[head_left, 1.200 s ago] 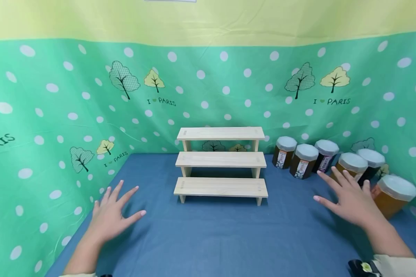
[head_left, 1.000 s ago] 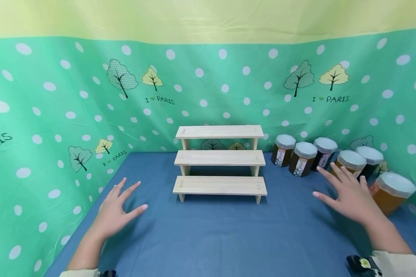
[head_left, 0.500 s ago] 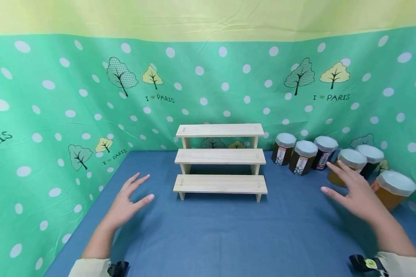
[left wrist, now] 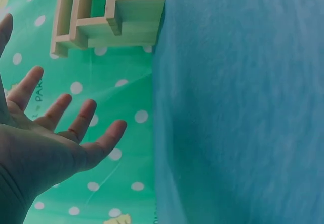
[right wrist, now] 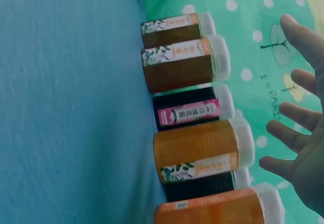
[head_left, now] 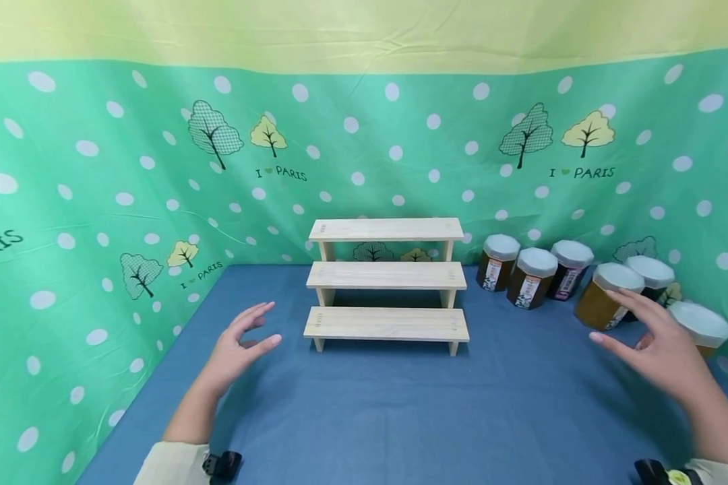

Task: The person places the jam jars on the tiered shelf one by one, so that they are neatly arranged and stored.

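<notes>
My left hand (head_left: pixel 233 353) hovers above the cloth to the left of a three-tier wooden display stand (head_left: pixel 388 323), holding nothing. In the left wrist view its fingers are spread and relaxed. My right hand (head_left: pixel 667 350) is in the air in front of several lidded jars at the right, also holding nothing. Nearest its fingertips in the head view is an amber jar (head_left: pixel 597 306) with a white lid. A second amber jar (head_left: pixel 704 327) is partly hidden behind that hand. Brown jars (head_left: pixel 524 286) and a dark jar with a pink label (right wrist: pixel 190 110) stand further left.
A blue cloth (head_left: pixel 376 411) covers the table. Behind and at the sides hangs a green polka-dot curtain (head_left: pixel 394 151). Another dark jar (head_left: pixel 652 286) stands behind the amber one, close to the curtain on the right.
My left hand has moved right, toward the stand, its fingers drawing closer together. My right hand has shifted right, uncovering more of the nearer amber jar. Jars and stand stay put.
</notes>
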`<state>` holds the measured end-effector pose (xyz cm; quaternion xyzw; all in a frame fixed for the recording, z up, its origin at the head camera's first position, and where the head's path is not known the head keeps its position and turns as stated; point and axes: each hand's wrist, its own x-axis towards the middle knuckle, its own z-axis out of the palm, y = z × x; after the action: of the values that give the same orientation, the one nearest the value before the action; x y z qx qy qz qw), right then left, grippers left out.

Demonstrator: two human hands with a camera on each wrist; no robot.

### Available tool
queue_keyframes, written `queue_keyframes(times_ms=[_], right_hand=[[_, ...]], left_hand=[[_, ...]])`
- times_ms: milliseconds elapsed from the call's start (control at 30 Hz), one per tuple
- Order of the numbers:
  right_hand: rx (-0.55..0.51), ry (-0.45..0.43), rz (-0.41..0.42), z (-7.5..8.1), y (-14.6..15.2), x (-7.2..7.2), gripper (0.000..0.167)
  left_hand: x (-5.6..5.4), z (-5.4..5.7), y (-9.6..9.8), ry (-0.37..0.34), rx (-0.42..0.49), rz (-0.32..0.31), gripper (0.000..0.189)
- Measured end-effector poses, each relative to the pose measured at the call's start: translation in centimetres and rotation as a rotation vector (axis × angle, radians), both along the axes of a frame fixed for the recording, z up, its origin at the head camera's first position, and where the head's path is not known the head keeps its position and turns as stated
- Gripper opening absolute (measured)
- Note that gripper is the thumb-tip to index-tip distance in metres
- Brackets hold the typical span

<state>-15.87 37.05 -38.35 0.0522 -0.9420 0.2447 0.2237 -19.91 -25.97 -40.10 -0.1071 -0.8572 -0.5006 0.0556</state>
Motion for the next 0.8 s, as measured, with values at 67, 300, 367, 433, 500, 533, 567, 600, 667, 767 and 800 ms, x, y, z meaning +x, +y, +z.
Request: queue_keyframes(times_ms=[67, 300, 367, 433, 500, 533, 567, 600, 667, 767, 800], right_hand=[[0.005, 0.007, -0.03, 0.0, 0.2, 0.3, 0.08], [-0.076, 0.03, -0.093, 0.2, 0.9, 1.2, 0.079], [-0.122, 0.037, -0.101, 0.2, 1.2, 1.5, 0.079], [-0.152, 0.044, -0.111, 0.2, 1.4, 1.6, 0.078], [-0.168, 0.056, -0.115, 0.1, 1.8, 1.7, 0.078], [-0.176, 0.069, -0.113, 0.1, 2.0, 1.8, 0.077], [-0.18, 0.078, -0.117, 0.2, 2.1, 1.8, 0.076], [-0.187, 0.092, -0.114, 0.2, 2.4, 1.9, 0.076], [-0.192, 0.112, -0.118, 0.2, 2.8, 1.9, 0.074], [-0.178, 0.142, -0.128, 0.2, 3.6, 2.0, 0.073], [-0.165, 0.151, -0.134, 0.1, 3.9, 2.0, 0.072]], left_hand=[[-0.1, -0.1, 0.1, 0.0, 0.02, 0.003, 0.063], [-0.5, -0.1, 1.0, -0.052, 0.072, 0.025, 0.063], [-0.6, -0.1, 1.2, -0.075, 0.085, 0.021, 0.064], [-0.7, -0.1, 1.4, -0.095, 0.099, 0.015, 0.064], [-0.9, -0.2, 1.5, -0.11, 0.113, 0.009, 0.065], [-1.0, -0.2, 1.5, -0.114, 0.117, 0.006, 0.065], [-1.1, -0.3, 1.6, -0.122, 0.12, 0.002, 0.065], [-1.2, -0.4, 1.6, -0.127, 0.125, -0.002, 0.065], [-1.4, -0.5, 1.7, -0.135, 0.134, -0.013, 0.065], [-1.7, -0.6, 1.8, -0.155, 0.16, -0.025, 0.065], [-1.8, -0.6, 1.8, -0.161, 0.173, -0.027, 0.065]])
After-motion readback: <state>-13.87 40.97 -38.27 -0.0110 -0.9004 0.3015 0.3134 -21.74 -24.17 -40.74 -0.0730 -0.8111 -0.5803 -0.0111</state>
